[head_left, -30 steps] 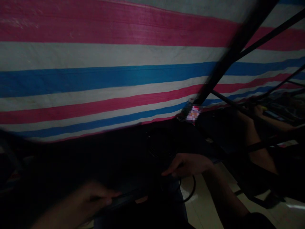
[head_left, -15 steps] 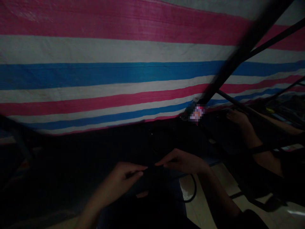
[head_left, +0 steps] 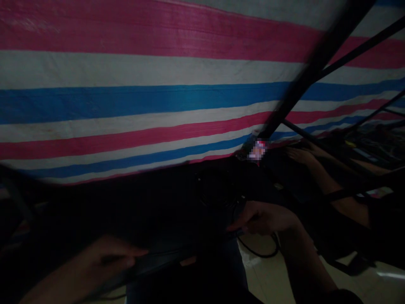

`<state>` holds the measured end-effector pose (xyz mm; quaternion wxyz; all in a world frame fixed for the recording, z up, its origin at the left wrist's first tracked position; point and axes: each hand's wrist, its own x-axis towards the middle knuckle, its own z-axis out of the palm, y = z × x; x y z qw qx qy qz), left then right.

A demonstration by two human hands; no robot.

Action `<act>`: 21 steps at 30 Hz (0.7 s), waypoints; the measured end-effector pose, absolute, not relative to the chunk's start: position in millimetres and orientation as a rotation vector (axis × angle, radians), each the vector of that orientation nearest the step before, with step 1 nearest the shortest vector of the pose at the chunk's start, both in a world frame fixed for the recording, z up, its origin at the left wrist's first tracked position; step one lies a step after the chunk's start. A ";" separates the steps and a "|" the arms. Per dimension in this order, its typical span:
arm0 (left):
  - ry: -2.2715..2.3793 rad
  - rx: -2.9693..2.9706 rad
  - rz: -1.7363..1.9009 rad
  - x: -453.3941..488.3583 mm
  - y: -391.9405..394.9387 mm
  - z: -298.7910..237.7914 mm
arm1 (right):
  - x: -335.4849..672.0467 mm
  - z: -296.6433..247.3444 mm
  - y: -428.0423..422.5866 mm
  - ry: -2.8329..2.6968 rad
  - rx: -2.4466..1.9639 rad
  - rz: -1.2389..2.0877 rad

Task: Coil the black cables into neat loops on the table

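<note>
A thin black cable (head_left: 259,256) runs between my hands, hard to see against the dark surface, and its loop hangs at the right over the pale floor. My left hand (head_left: 106,257), low on the left, pinches it between thumb and fingers. At centre right my right hand (head_left: 265,217) is closed on the cable too, fingertips pointing left. Just beyond my right hand lies a black ring-shaped coil (head_left: 198,190), mostly lost in shadow, with small shiny spots.
A striped pink, white and blue sheet (head_left: 142,101) hangs behind the dark table (head_left: 95,207). Black metal bars (head_left: 303,80) cross at the right. A pixelated bright item (head_left: 257,150) stands by the sheet. Another person's arms (head_left: 325,175) rest farther right.
My hands have moved apart: the left down and left, the right slightly right, with the cable stretched between them. The loop at the right has shifted rightward. The view has tilted slightly.
</note>
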<state>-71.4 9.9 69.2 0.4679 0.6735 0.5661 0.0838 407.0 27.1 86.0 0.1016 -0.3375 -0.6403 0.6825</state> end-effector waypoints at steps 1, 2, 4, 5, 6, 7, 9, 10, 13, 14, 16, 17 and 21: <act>1.440 1.641 0.238 -77.1 7.7 66.2 | 403.5 84.3 24.8 -1.787 -0.978 2.065; 1.468 1.626 0.264 -80.8 6.1 64.6 | 399.0 83.1 22.8 -1.675 -0.959 2.105; 1.477 1.616 0.317 -79.7 5.4 66.7 | 387.2 83.7 19.7 -1.481 -0.941 2.136; 1.470 1.628 0.352 -73.9 6.3 70.2 | 380.1 85.9 18.8 -1.424 -0.950 2.130; 1.455 1.649 0.388 -64.4 8.0 75.0 | 372.4 89.1 18.3 -1.398 -0.973 2.112; 1.432 1.678 0.418 -51.8 10.1 80.4 | 364.4 93.1 18.2 -1.398 -1.008 2.083; 1.377 1.732 0.512 -20.8 15.0 90.7 | 348.8 101.8 18.9 -1.453 -1.084 2.000; 1.322 1.763 0.546 -5.0 17.4 94.7 | 342.0 105.7 19.7 -1.495 -1.112 1.960; 1.232 1.815 0.622 29.7 21.8 99.9 | 329.7 112.6 24.0 -1.681 -1.150 1.781; 1.211 1.825 0.612 34.7 22.1 99.7 | 328.9 112.9 25.9 -1.780 -1.146 1.709; 1.143 1.832 0.508 34.3 20.7 97.3 | 332.4 110.6 29.9 -1.980 -1.127 1.608; 1.104 1.825 0.435 29.6 19.3 95.5 | 336.3 108.4 31.7 -2.054 -1.122 1.602; 1.210 1.736 0.280 -5.1 14.2 85.6 | 358.0 97.8 35.4 -2.090 -1.094 1.770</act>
